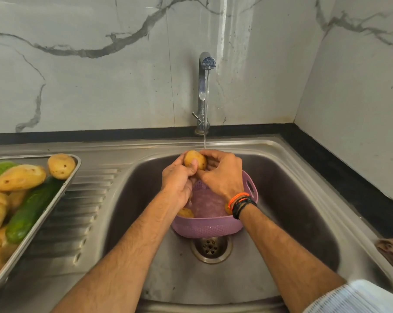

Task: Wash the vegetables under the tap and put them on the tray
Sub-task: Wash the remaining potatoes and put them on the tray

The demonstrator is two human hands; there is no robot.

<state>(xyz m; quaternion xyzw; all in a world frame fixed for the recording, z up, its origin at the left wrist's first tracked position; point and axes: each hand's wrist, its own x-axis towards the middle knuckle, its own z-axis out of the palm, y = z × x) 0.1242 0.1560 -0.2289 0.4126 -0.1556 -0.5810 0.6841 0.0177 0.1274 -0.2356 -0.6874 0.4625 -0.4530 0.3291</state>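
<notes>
Gripping one potato (195,159) between both hands, left hand (178,180) cupping from below, right hand (222,175) curling over its far side, rinsing under the tap (204,86) stream above the pink colander (208,224) in the sink (304,188). Already sitting on the tray (74,177) at the sink's left edge: several potatoes, a cucumber (31,210). Still waiting in the colander, apparently: two more.
</notes>
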